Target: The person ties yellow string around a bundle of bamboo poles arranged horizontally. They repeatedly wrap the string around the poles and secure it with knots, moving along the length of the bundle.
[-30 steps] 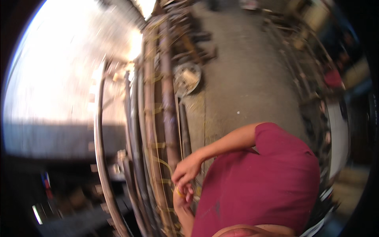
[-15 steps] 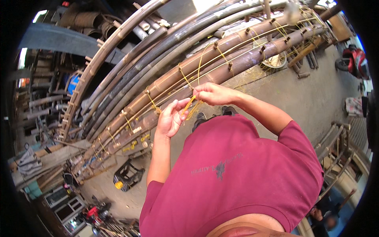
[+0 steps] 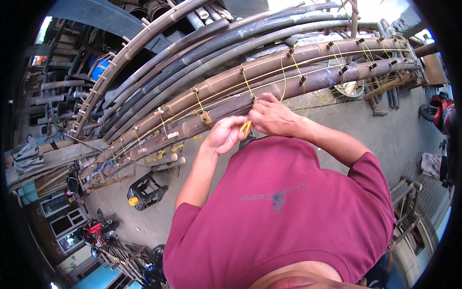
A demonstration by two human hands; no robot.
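My left hand (image 3: 225, 135) has its fingers closed on a small bundle of yellow cord (image 3: 246, 128). Right beside it, my right hand (image 3: 272, 116) is curled, pinching the same cord near the lower bamboo pole; its fingertips are partly hidden. Both hands are close to a short peg (image 3: 254, 97) on that pole, where a strand of cord is tied. The lower bamboo pole (image 3: 317, 77) and the upper bamboo pole (image 3: 211, 86) run side by side, with pegs standing up and yellow cord stretched between them. A knotted clump of cord (image 3: 206, 118) hangs left of my hands.
Dark poles (image 3: 192, 67) lie stacked behind the work, beside a curved pegged rail (image 3: 130, 48). A black plastic stool-like frame (image 3: 147, 190) is on the floor at left. A pale basin (image 3: 350, 89) sits under the poles' right part. A red motorbike (image 3: 440, 113) stands far right.
My view has shifted, so the poles appear turned flatter. My hands have come closer together, and the yellow cord loop between them now shows as a shorter bundle.
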